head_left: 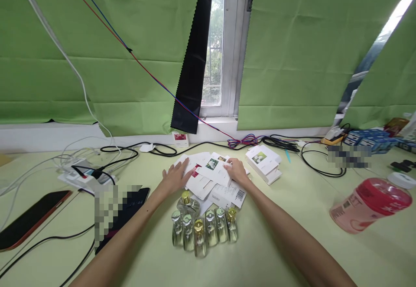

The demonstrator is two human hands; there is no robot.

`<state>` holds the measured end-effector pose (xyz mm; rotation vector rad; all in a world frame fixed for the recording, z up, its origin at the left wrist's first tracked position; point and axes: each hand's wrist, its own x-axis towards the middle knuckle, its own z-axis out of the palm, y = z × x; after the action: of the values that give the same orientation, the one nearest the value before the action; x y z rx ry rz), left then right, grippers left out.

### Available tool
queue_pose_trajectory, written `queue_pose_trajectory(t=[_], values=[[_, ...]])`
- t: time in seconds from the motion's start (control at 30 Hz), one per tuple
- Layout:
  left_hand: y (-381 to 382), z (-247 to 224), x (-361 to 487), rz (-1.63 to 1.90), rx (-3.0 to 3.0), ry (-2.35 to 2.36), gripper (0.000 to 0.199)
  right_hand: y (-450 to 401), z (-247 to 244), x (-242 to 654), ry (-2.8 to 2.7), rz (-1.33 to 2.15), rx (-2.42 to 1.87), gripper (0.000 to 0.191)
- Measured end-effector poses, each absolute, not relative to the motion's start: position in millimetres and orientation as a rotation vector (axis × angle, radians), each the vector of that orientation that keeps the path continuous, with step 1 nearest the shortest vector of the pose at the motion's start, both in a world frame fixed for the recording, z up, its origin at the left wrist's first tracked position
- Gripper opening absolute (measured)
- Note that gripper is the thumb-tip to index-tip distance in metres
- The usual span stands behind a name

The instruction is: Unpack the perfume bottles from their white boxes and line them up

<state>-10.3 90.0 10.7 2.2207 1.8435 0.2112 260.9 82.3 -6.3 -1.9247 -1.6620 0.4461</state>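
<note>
The left hand [174, 179] is lying splayed on flower-printed cartons [213, 174], the right hand [237, 171] touching them with bent fingers, grip unclear.

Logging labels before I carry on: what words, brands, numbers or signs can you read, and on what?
"44", on the dark phone screen; the digits before it are unclear.
"XT", on the pink bottle, apparently a word's end; its smaller print is blurred.
A barcode, digits unreadable, on a white flat carton.
Too small or blurred: print on the flower-pictured cartons and blue boxes.
</note>
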Motion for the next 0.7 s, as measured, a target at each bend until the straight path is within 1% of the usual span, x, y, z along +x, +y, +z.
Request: queue_pose_trajectory(t=[0.13,0.23,0.33,0.4,0.5,0.57,0.63,0.7], values=[[88,13,-5,0.255,2.524,1.871,0.065,82,-10,260,-1.661,0.512,-1.981,0.021],[91,13,-3,0.317,2.913,1.672,0.057,83,-9,260,-1.675,0.511,-1.986,0.021],[97,11,-3,0.194,3.103,1.313,0.068,82,-8,258,-1.692,0.472,-1.967,0.022],[102,9,-3,0.069,3.087,1.195,0.077,80,-8,256,-1.712,0.427,-1.935,0.022],[107,5,-5,-0.031,2.987,1.198,0.081,73,-4,256,-1.742,0.321,-1.851,0.021],[108,4,-6,-0.054,2.937,1.219,0.082,69,1,264,-1.738,0.227,-1.793,0.024],[108,4,-6,-0.064,2.905,1.227,0.082,67,9,283,-1.689,0.127,-1.771,0.030],[107,4,-6,-0.063,2.885,1.225,0.081,67,16,312,-1.597,0.037,-1.807,0.039]])
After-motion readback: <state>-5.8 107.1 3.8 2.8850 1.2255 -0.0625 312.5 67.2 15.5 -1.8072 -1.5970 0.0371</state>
